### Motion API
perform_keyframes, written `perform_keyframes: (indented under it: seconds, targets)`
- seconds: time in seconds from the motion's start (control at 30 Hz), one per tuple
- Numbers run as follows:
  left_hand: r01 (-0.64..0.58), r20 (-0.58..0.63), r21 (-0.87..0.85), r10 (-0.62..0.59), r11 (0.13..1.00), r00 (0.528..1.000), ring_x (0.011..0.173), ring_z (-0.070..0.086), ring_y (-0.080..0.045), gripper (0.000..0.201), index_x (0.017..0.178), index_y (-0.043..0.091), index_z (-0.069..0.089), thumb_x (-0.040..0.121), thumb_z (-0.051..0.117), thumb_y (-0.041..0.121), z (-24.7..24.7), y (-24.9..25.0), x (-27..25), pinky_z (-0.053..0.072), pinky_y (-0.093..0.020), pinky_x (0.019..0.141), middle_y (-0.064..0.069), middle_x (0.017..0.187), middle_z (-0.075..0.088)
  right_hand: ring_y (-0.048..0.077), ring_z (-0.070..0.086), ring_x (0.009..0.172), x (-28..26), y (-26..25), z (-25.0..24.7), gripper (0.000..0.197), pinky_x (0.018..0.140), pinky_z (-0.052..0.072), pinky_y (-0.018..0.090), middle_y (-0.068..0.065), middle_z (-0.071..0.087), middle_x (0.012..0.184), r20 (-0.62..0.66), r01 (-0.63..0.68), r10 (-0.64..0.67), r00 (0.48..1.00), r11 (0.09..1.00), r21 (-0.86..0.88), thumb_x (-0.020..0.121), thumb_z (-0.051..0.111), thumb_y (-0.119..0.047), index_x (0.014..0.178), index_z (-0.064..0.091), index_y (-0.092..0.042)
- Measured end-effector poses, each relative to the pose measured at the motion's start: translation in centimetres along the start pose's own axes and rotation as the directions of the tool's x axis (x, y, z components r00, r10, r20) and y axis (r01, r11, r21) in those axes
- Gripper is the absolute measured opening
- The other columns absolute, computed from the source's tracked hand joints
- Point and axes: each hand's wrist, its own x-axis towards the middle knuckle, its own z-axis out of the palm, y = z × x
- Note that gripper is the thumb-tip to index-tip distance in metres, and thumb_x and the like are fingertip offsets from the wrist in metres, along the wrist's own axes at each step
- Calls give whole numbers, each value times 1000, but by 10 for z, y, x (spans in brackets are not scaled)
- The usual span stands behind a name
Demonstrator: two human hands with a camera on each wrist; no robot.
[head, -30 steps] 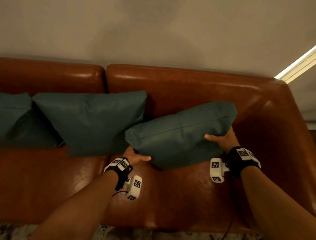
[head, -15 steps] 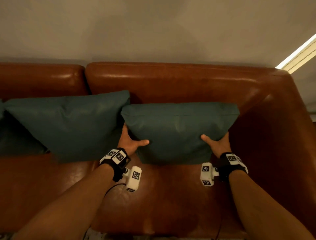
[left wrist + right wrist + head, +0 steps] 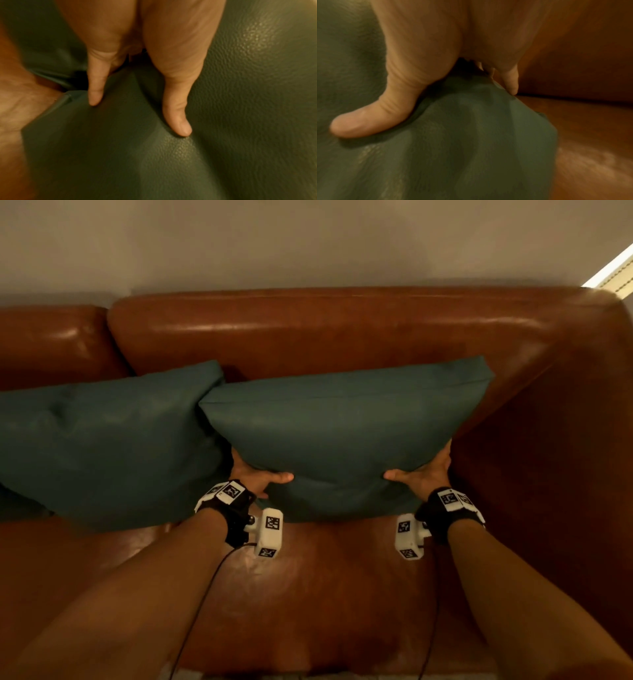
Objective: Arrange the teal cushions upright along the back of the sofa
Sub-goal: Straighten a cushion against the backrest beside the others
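A teal cushion (image 3: 342,436) stands upright against the back of the brown leather sofa (image 3: 325,333), near its right arm. My left hand (image 3: 255,475) grips its lower left side, thumb on the front and fingers behind. My right hand (image 3: 423,474) grips the lower right side the same way. The left wrist view shows a finger and the thumb (image 3: 178,121) pressing into the teal cushion (image 3: 240,108). The right wrist view shows the thumb (image 3: 368,121) on the cushion's front (image 3: 471,148). A second teal cushion (image 3: 102,446) leans on the backrest just to the left.
The sofa's right armrest (image 3: 561,460) rises close beside the held cushion. The leather seat (image 3: 325,594) stretches in front of both cushions. A pale wall (image 3: 308,244) runs behind the sofa. Cables hang from the wrist cameras over the seat.
Both hands turned the cushion from a tilt to level and upright, then pushed it back against the backrest. The view has moved closer and to the right.
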Motion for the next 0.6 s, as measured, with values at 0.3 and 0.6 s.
perform_keyframes:
  seconds: [0.3, 0.6]
  targets:
    - [-156, 14, -24, 157, 987, 988, 120, 58, -21, 126, 139, 18, 36, 30, 100, 20, -1, -22, -13, 53, -41, 97, -4, 135, 57, 19, 34, 135, -11, 18, -13, 137, 111, 32, 37, -2, 30, 150, 124, 71, -91, 988, 985, 156, 39, 96, -16, 147, 12, -25]
    - [-253, 61, -20, 254, 967, 965, 109, 60, -14, 102, 136, 2, 41, 47, 89, -9, 7, -8, -19, 52, -12, 79, -6, 124, 61, 21, 52, 126, -10, 27, -23, 137, 105, 44, 44, 6, 51, 140, 125, 77, -87, 988, 994, 82, 24, 95, -51, 140, 34, -12]
